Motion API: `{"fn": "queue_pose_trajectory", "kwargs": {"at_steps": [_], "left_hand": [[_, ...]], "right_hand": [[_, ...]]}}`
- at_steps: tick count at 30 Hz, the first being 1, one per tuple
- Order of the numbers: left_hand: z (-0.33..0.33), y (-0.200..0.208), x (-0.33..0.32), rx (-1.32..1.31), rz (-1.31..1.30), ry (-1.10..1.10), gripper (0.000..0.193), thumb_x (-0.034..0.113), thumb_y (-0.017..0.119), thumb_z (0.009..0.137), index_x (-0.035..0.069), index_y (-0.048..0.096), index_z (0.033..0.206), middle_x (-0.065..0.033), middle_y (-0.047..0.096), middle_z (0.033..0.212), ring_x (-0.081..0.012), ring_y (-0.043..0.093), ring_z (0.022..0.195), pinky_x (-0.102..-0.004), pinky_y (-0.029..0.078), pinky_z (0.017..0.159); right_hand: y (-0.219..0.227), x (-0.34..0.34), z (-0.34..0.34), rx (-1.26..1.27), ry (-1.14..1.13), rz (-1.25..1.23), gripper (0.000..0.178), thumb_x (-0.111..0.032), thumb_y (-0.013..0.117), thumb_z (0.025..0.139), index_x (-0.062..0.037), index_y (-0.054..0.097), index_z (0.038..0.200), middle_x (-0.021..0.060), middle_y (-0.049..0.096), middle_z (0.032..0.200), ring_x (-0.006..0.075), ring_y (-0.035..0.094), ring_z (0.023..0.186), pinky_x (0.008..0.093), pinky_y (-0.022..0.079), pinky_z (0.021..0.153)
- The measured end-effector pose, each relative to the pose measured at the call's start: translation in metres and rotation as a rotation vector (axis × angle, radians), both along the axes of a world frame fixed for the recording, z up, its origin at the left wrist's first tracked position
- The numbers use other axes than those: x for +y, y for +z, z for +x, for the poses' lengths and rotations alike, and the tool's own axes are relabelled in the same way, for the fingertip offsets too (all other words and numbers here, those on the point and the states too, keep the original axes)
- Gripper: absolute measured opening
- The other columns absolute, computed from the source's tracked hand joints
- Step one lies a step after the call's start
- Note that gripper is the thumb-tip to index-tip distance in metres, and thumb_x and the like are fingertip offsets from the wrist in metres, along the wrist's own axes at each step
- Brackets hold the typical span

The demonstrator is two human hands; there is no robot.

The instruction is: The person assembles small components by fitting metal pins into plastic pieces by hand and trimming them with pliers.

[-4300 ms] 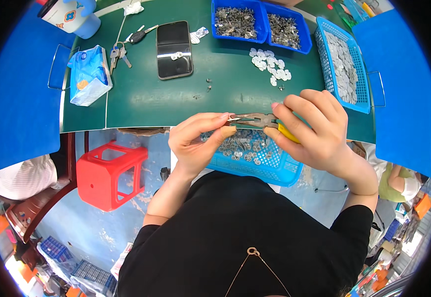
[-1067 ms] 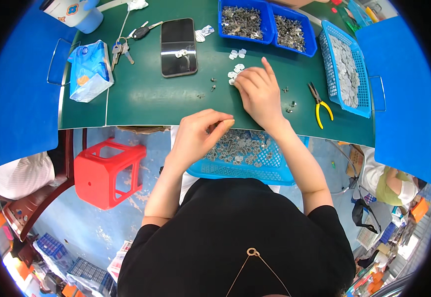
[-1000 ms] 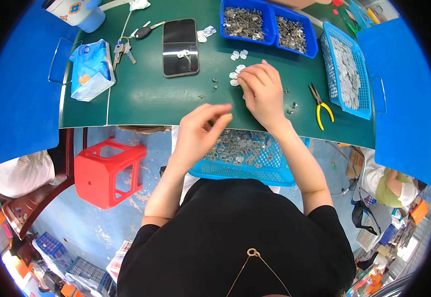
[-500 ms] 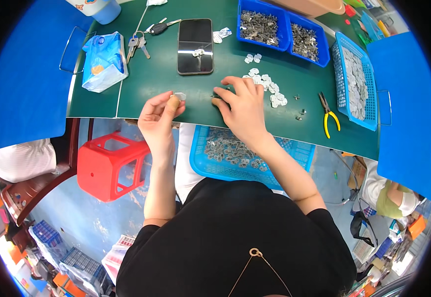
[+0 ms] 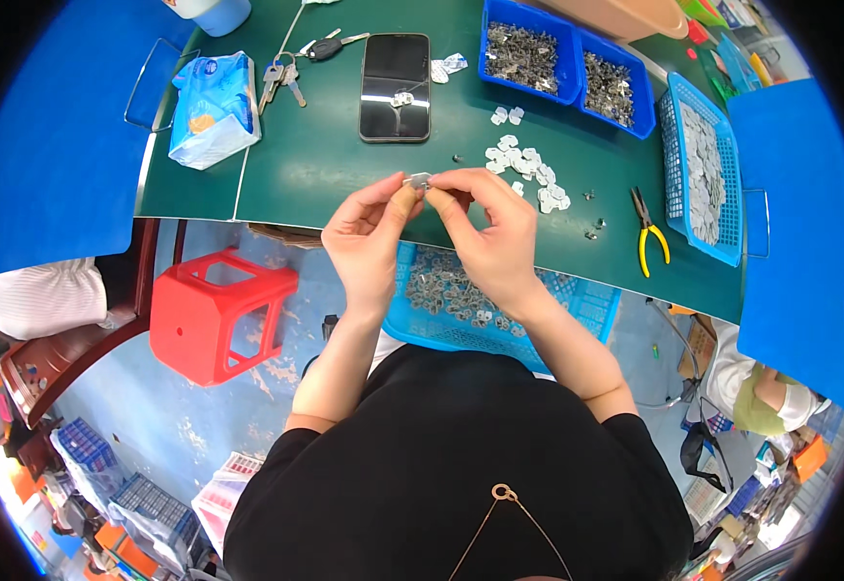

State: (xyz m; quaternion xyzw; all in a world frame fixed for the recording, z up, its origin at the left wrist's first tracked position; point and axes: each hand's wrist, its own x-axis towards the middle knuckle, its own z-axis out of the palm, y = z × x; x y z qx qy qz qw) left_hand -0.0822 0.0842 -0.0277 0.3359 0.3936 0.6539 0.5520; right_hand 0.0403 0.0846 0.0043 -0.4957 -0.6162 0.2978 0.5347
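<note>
My left hand (image 5: 368, 232) is closed in a pinch on a small, flat, translucent white plastic piece (image 5: 420, 179). My right hand (image 5: 494, 232) meets it above the table's near edge, thumb and forefinger pinched around a small metal piece against the plastic one; the fingertips hide most of it. Beyond the right hand lies a loose pile of similar white plastic pieces (image 5: 528, 165). A few small metal pieces (image 5: 591, 232) are scattered to its right, and a single one (image 5: 458, 158) lies just beyond the fingers.
Two blue bins (image 5: 577, 58) of metal parts stand at the back, with a blue basket (image 5: 727, 174) of plastic pieces at right. Yellow-handled pliers (image 5: 650, 237), a phone (image 5: 396, 97), keys (image 5: 286, 82) and a tissue pack (image 5: 214, 111) lie about. A blue basket (image 5: 499, 334) rests below the table edge.
My left hand has moved right with the plastic piece. My right hand has lifted from the tabletop with a small metal piece, and the two hands have come together.
</note>
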Motion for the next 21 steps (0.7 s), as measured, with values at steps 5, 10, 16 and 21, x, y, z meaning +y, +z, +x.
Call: {"fn": "queue_pose_trajectory", "kwargs": {"at_steps": [5,10,16,21], "left_hand": [[0.0047,-0.0007,-0.0024,0.016,0.058,-0.025,0.02,-0.003,0.061,0.086,-0.007,0.062,0.106,-0.0142,0.066,0.098,-0.0173,0.065,0.088,-0.0287,0.054,0.082],[0.0078,-0.0027,-0.0037,0.014,0.083,-0.03,0.02,-0.004,0.06,0.086,-0.007,0.062,0.106,-0.0142,0.066,0.098,-0.0177,0.065,0.089,-0.029,0.053,0.082],[0.0076,-0.0006,-0.0057,0.032,0.078,-0.062,0.02,-0.002,0.06,0.087,-0.006,0.062,0.107,-0.0127,0.065,0.099,-0.0164,0.064,0.09,-0.0288,0.052,0.083],[0.0084,0.0018,-0.0046,-0.158,-0.005,-0.128,0.021,0.001,0.061,0.087,-0.004,0.06,0.107,-0.0113,0.065,0.099,-0.0157,0.064,0.089,-0.0279,0.052,0.082]], "right_hand": [[0.0002,-0.0004,-0.0002,0.0,-0.035,0.052,0.011,0.003,0.067,0.078,0.0009,0.066,0.088,0.0079,0.065,0.083,0.0124,0.058,0.068,0.0235,0.047,0.062],[-0.0037,-0.0006,0.0,-0.018,-0.07,0.092,0.012,0.004,0.067,0.077,0.0007,0.067,0.088,0.0083,0.065,0.084,0.0125,0.059,0.069,0.0238,0.047,0.062],[-0.0078,0.0019,0.0016,-0.261,-0.118,0.332,0.015,0.004,0.068,0.075,0.0,0.067,0.089,0.0101,0.064,0.084,0.0198,0.061,0.069,0.027,0.05,0.061],[-0.0075,-0.0002,0.0048,-0.325,-0.063,0.383,0.026,0.008,0.066,0.073,-0.0013,0.068,0.098,0.0102,0.061,0.088,0.0214,0.06,0.074,0.0275,0.05,0.063]]}}
